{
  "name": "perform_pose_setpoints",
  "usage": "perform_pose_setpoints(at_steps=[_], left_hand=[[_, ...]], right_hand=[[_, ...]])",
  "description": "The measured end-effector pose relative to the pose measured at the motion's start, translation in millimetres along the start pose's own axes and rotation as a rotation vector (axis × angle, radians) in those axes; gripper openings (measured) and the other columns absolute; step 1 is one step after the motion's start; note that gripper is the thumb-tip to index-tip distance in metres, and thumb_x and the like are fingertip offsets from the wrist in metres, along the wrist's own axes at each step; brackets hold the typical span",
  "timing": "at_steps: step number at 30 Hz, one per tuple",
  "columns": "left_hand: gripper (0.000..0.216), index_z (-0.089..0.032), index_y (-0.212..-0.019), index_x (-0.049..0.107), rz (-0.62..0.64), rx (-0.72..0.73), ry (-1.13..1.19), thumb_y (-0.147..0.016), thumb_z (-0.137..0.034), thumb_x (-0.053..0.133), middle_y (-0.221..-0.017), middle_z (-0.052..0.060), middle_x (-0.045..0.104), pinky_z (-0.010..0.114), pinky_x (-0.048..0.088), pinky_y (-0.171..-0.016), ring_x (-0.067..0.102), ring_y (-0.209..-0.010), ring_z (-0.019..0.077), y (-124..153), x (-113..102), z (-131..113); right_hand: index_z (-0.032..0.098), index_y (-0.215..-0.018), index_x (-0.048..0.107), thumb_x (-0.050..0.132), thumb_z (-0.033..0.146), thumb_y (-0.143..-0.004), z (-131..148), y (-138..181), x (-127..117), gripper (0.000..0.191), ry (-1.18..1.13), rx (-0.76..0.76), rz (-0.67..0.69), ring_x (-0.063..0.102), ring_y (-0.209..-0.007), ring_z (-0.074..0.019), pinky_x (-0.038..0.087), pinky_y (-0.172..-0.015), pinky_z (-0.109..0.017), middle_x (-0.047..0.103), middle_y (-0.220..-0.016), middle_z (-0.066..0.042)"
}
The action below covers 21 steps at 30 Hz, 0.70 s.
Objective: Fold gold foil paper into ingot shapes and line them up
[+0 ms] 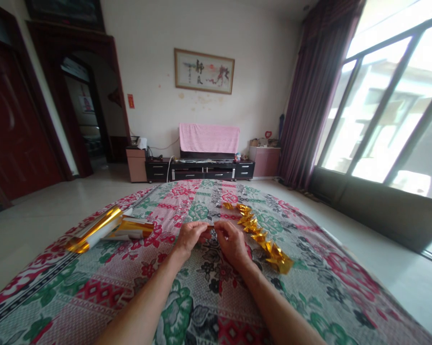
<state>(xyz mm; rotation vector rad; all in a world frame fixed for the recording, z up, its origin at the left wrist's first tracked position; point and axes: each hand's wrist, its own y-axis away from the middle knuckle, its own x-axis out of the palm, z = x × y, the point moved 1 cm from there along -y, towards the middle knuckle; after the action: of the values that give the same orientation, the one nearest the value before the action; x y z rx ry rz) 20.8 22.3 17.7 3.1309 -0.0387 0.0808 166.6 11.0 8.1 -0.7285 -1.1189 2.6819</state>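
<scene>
My left hand (190, 236) and my right hand (231, 239) rest side by side on a floral cloth (208, 297), fingers curled and pinched together on a small folded piece between them, too hidden to name. To the right of my right hand runs a row of several folded gold foil pieces (261, 235). To the left of my left hand lies a loose stack of gold foil sheets (108, 229).
The cloth covers a wide surface in a living room. A low black TV cabinet (201, 168) with a pink cloth draped over the screen stands at the far wall. Large windows and a purple curtain (314, 91) are at right, dark wooden doors at left.
</scene>
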Motion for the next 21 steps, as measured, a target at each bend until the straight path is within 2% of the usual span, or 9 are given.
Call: perform_pose_setpoints(at_steps=[6,10,15,21], left_hand=[[0.017,-0.018,-0.080,0.066,0.030,-0.014,0.019,-0.071,-0.029,0.056,-0.074,0.003,0.070,0.024,0.046,-0.052,0.064,-0.063,0.0159,0.5,-1.0,-0.3],[0.025,-0.016,-0.085,0.066,0.069,0.051,-0.063,-0.072,-0.034,0.055,-0.074,0.004,0.069,0.024,0.045,-0.050,0.064,-0.060,0.0161,1.0,-1.4,-0.4],[0.035,-0.018,-0.102,0.061,0.048,0.320,-0.281,-0.071,-0.032,0.057,-0.086,0.003,0.067,0.022,0.045,-0.052,0.063,-0.059,0.0136,-0.6,-5.6,0.7],[0.015,-0.018,-0.084,0.063,-0.011,0.625,-0.446,-0.072,-0.022,0.055,-0.094,0.005,0.063,0.020,0.048,-0.065,0.062,-0.073,0.0124,-2.0,-7.2,3.2]], right_hand=[[0.021,-0.084,0.064,0.047,0.020,-0.077,0.8,-0.3,-0.8,0.018,-0.004,0.039,0.002,0.060,-0.073,-0.0159,0.046,-0.070,-0.025,0.067,-0.079,-0.002],[0.020,-0.078,0.064,0.049,0.021,-0.076,1.9,-0.8,-1.7,0.015,-0.001,0.067,-0.019,0.059,-0.066,-0.0149,0.045,-0.066,-0.024,0.066,-0.073,-0.001],[0.019,-0.078,0.063,0.048,0.021,-0.076,1.2,-1.1,-2.3,0.015,0.017,0.092,-0.049,0.058,-0.063,-0.0146,0.044,-0.062,-0.024,0.065,-0.071,-0.001],[0.018,-0.075,0.063,0.048,0.021,-0.075,-0.9,-1.0,-2.2,0.015,0.057,0.106,-0.077,0.056,-0.059,-0.0136,0.042,-0.059,-0.023,0.065,-0.069,-0.001]])
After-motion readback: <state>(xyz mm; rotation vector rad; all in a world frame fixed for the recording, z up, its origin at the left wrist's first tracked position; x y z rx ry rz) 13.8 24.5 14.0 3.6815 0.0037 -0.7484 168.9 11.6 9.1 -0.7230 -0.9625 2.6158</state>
